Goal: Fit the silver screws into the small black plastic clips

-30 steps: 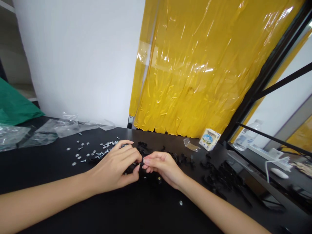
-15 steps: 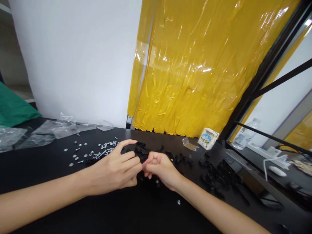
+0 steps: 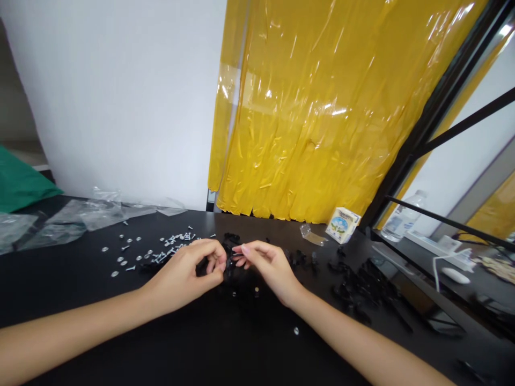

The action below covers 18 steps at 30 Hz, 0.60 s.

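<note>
My left hand [image 3: 191,276] is curled, thumb and fingertips pressed together; whatever is in that pinch blends into the dark background. Facing it from a short distance, my right hand [image 3: 271,265] pinches a tiny thin piece whose kind is too small to tell. Beyond the hands lie small black parts [image 3: 232,237], partly covered by the fingers. Left of my left hand a pile of silver screws [image 3: 173,244] spreads over the black table [image 3: 193,343], with several round washers [image 3: 120,259] scattered around it. A single washer [image 3: 296,331] rests below my right wrist.
A heap of black parts [image 3: 368,289] lies to the right, beside a dark phone-like slab [image 3: 438,319]. Clear plastic bags [image 3: 102,214] line the back left. At the back stand a small printed box [image 3: 343,225] and yellow plastic sheeting [image 3: 306,134]; a bottle [image 3: 403,217] is behind the black frame.
My hands, touching before, have come apart slightly. The left fingers have curled into a pinch from a more spread pose, and the right hand has turned with its fingers extended further.
</note>
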{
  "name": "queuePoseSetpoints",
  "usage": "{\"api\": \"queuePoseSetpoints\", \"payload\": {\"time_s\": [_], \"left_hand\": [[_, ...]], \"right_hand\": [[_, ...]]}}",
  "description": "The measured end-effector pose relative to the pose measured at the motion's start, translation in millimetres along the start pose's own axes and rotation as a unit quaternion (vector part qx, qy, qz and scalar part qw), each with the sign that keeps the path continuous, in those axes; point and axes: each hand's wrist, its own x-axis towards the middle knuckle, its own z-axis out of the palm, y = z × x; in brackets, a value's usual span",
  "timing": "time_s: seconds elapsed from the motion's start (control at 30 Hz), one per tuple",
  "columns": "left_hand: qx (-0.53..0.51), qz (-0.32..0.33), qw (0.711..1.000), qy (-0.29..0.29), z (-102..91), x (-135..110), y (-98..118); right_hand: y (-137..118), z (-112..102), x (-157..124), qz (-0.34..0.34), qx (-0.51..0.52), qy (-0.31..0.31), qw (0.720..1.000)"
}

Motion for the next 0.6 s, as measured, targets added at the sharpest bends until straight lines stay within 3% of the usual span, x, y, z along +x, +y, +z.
{"api": "queuePoseSetpoints", "payload": {"time_s": [0.2,0.6], "left_hand": [[-0.012,0.001,1.000,0.017,-0.7,-0.8,-2.6],[0.010,0.011,0.999,0.040,0.7,-1.1,-5.3]], "right_hand": [[5.9,2.1,-1.4,-0.008,-0.032,-0.012,0.999],[8.8,1.5,-0.1,-0.017,-0.047,0.034,0.998]]}}
